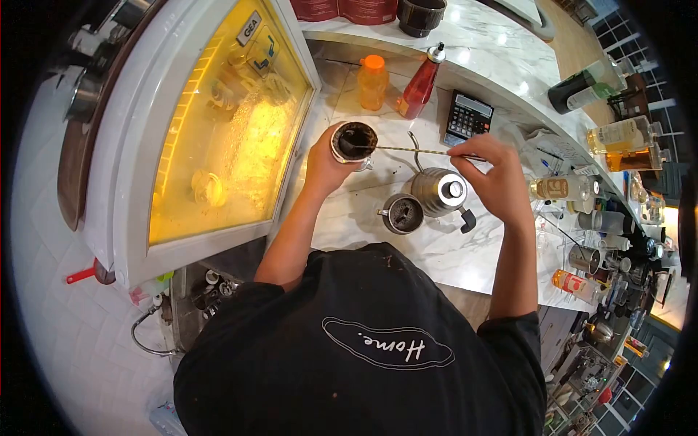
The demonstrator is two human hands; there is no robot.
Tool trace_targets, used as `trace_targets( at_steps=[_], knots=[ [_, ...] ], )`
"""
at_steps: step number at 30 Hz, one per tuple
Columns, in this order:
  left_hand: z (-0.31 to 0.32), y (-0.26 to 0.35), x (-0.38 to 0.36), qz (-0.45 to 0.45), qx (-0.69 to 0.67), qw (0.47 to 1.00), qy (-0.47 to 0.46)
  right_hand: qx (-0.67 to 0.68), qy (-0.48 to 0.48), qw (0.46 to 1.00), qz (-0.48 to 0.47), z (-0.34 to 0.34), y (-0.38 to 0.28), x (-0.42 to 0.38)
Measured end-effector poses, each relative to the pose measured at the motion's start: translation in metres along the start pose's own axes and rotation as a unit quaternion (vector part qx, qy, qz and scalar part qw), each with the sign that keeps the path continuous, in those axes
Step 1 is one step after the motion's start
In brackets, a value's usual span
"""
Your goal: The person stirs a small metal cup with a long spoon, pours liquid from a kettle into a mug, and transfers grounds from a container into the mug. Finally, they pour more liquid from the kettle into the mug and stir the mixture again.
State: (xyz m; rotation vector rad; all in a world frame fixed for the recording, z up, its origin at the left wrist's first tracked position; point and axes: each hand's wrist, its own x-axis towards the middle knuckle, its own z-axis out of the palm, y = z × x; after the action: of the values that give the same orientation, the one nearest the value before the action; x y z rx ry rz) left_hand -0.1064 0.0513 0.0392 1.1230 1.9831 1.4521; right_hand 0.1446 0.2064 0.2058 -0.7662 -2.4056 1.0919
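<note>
My left hand (326, 166) is wrapped around a round jar (337, 142), tilted so its mouth faces right, with dark, ground-looking stuff inside. Between the fingers of my right hand (498, 178) is the end of a long, thin bar spoon (411, 150) with a twisted shaft. The spoon's far end reaches into the jar's mouth, where its tip is hard to make out. Below the shaft stands a steel gooseneck kettle (435, 192) with a black handle. Beside the kettle is a metal cup (383, 214) with dark contents.
A glass-door fridge (218, 160) lit yellow stands at left. Behind my hands are an orange-capped bottle (372, 86), a red bottle (419, 89) and a calculator (467, 118). Several bottles, including a dark green one (582, 89), line the right. Dark specks lie on the marble counter (465, 254).
</note>
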Motion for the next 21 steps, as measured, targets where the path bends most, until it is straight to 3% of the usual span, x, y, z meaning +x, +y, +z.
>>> trace_targets(
  at_steps=[3, 6, 9, 14, 16, 21],
  knots=[
    [0.000, -0.003, -0.022, 0.030, 0.016, 0.999, -0.002, 0.144, 0.009, 0.989, 0.028, 0.006, -0.002, -0.030],
    [-0.003, 0.013, -0.045, 0.067, 0.036, 0.997, 0.005, 0.325, 0.003, 0.945, 0.040, 0.027, 0.001, -0.060],
    [-0.007, 0.030, -0.060, 0.109, 0.054, 0.993, 0.000, 0.294, 0.039, 0.955, 0.006, 0.046, -0.013, -0.078],
    [-0.013, 0.062, -0.079, 0.166, 0.043, 0.985, -0.027, 0.133, 0.114, 0.981, -0.087, 0.045, -0.027, -0.102],
    [-0.014, 0.071, -0.083, 0.219, 0.044, 0.975, -0.023, 0.143, 0.153, 0.972, -0.106, 0.039, -0.031, -0.113],
    [-0.018, 0.083, -0.098, 0.212, -0.045, 0.974, -0.061, 0.152, 0.247, 0.939, -0.185, 0.046, -0.039, -0.137]
  ],
)
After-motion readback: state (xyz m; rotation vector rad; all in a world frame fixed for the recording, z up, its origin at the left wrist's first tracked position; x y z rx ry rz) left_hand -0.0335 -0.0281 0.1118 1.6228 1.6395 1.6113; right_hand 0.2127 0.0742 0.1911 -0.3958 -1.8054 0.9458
